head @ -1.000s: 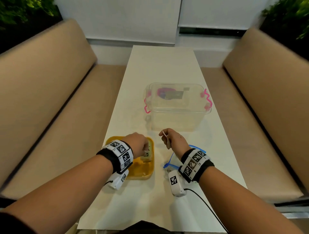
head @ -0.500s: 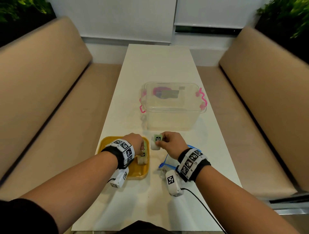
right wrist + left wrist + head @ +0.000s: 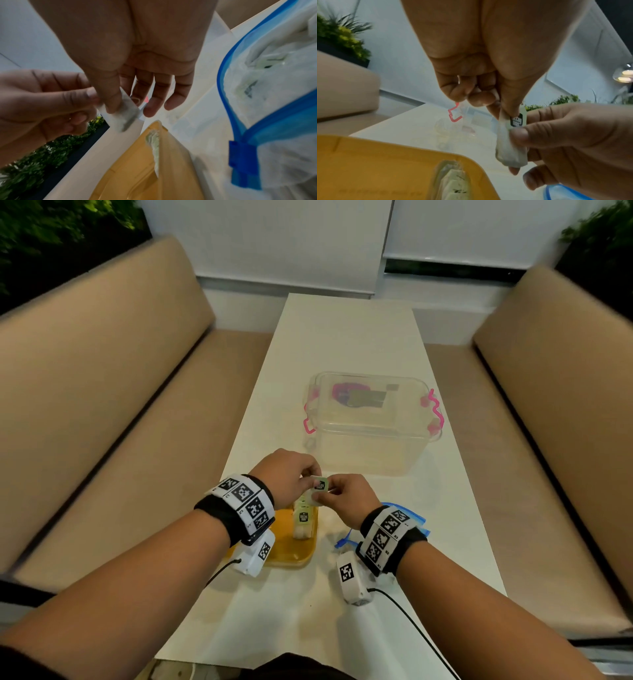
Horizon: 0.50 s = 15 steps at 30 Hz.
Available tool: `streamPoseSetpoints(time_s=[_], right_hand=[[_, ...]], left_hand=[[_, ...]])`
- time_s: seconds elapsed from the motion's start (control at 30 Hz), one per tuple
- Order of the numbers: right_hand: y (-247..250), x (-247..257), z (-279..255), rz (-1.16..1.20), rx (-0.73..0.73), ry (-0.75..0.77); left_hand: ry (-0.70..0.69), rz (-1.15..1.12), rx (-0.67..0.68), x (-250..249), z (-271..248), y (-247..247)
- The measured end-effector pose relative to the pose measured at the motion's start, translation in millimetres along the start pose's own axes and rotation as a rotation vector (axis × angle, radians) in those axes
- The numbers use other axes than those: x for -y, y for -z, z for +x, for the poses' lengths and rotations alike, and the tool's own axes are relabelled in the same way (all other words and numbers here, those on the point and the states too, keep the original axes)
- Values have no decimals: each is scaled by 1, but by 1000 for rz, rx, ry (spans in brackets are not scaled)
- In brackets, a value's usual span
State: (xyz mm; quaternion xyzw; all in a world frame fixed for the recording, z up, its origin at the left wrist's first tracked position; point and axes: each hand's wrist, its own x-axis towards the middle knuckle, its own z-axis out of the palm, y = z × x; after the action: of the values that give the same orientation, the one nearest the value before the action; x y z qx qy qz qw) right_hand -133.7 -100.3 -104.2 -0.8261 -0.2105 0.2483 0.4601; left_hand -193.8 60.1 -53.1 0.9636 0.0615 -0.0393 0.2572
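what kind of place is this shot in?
Probably a booth-style seating nook, maybe a café or office lounge: tan padded benches flank a long white table, with plants behind the backrests.

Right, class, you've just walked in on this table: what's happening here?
A person holds one tea bag between both hands, just above a yellow tray. The left hand pinches its top, and the right hand pinches it from the side. More tea bags sit in a row in the tray, and others lie in a blue-zip bag on the right. A clear box with pink latches sits untouched farther along the table.
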Motion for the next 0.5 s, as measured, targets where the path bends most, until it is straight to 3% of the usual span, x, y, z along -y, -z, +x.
streamPoseSetpoints(time_s=[0.17,0.5], right_hand=[[-5,-1,-1,-79,30,-20],[-18,-11,-3,-100,133,-217]], left_hand=[[57,10,38,5,-7,-1],[203,280,400,27,-4,-42]])
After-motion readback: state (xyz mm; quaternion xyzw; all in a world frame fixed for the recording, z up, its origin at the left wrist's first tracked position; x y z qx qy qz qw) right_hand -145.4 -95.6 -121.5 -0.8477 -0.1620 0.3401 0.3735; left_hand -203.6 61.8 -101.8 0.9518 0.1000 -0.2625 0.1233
